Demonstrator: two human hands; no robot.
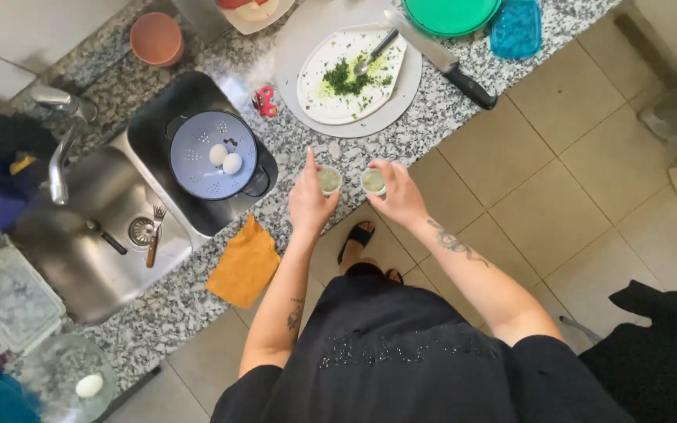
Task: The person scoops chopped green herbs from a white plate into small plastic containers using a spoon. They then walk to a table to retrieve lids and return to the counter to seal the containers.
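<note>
At the speckled granite table (464, 110) edge, the left hand (309, 202) and right hand (398, 194) each close a grip around a small, pale-green-filled cup (328, 180) (373, 181), probably light, rigid, spill-prone, best held by the sides.

Beyond the hands, a white plate (346, 78) carries chopped herbs and a spoon (375, 52), with a black-handled knife (442, 59) beside it. Left of the hands, a blue colander (211, 154) holds two eggs (226, 159), and an orange cloth (246, 263) lies on the counter (448, 110).
</note>
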